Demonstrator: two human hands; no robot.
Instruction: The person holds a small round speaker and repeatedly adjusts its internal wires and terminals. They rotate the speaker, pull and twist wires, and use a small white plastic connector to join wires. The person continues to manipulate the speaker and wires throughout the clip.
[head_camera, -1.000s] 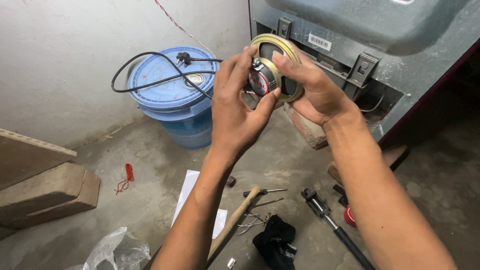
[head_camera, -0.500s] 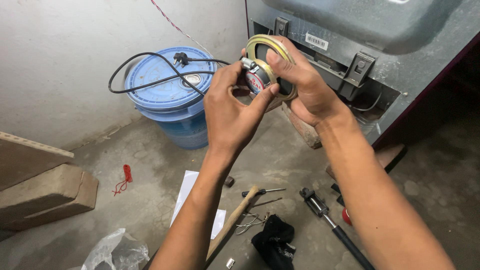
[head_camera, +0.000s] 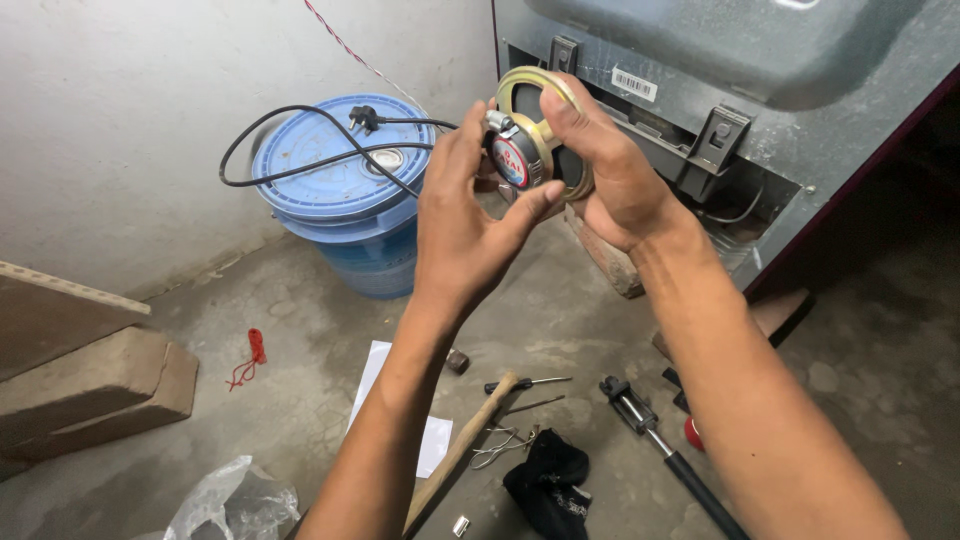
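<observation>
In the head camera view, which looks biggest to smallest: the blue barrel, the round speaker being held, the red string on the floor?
1. Blue plastic barrel
2. Round metal speaker, though it is nearer the camera
3. Red string

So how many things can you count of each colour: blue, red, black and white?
Blue: 1, the lidded bucket.
Red: 2, the string scrap and the red knob on the floor.
Black: 2, the power cord on the bucket and the black cloth.
White: 1, the paper sheet.
Total: 6.

brass-gold speaker (head_camera: 535, 130) w/ red-blue label, blue bucket (head_camera: 340, 190), black cable (head_camera: 300, 130), grey metal cabinet (head_camera: 760, 80), red-white twisted wire (head_camera: 345, 45)
</observation>
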